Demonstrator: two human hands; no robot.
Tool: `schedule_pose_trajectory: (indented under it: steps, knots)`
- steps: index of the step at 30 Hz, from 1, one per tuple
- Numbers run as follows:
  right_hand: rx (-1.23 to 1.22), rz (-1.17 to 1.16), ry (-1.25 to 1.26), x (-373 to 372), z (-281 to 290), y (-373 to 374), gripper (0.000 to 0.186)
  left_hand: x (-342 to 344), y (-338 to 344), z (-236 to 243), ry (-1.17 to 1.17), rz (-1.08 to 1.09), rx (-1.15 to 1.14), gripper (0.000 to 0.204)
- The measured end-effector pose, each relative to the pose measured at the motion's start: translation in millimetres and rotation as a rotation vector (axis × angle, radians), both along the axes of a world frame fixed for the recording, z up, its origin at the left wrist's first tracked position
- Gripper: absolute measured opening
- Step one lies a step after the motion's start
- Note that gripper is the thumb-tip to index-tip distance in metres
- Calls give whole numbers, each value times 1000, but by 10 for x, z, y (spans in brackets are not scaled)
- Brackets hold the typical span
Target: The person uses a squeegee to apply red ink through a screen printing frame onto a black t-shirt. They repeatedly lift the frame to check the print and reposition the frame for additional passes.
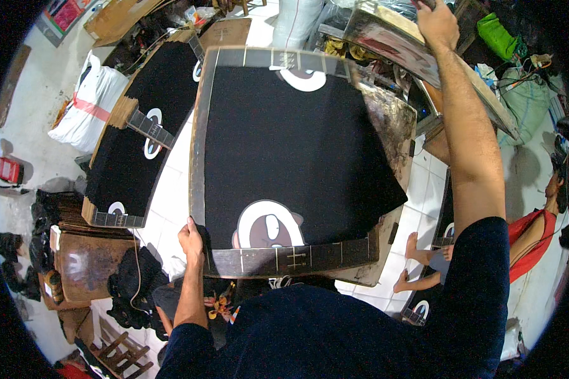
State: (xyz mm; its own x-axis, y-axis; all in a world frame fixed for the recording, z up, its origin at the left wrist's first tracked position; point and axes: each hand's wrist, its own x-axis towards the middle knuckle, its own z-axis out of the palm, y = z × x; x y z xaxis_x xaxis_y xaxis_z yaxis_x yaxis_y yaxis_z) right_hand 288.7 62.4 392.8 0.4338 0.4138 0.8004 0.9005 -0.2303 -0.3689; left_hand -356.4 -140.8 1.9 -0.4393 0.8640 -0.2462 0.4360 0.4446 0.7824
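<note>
A wide board lies before me, with grey taped margins ruled in white lines. Over it is spread black fabric, printed with white cartoon eyes at its near and far edges; its right side slants across the board. My left hand is closed on the board's near left edge, thumb on top. At the far right my raised right hand is closed at the upper edge of a tilted, stained screen-printing frame. A small dark piece shows at its fingers, cut off by the picture's rim.
Another long board with black printed fabric stands to the left. A white sack lies behind it. Tiled floor shows between the boards. On the right, another person's bare feet and red garment are near a further fabric-covered board.
</note>
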Motion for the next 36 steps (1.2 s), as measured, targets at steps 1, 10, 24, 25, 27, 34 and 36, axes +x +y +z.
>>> schedule_pose_trajectory:
  steps: [1,10,24,25,27,34,36]
  knots:
    - [15,-8,-26,-27,28,9,27,10,35,107,-84,-10,32,54]
    - [21,-36,-68,-175,-51,-98,26,752,488,-267,-298,-247,-91,52]
    - [32,-26,-55,-1,37,28,32,303,268,19,-15,-582,-115,60]
    - [28,-21,-55,17,60,41,29,335,289,71,123,-637,-132,61]
    - [-41,-68,-48,46,125,76,26,407,318,155,276,-702,-141,62]
    - [-73,-109,-63,63,286,130,22,604,417,307,295,-728,-164,60]
    - [-87,-127,-43,73,333,153,23,660,473,327,310,-723,-164,60]
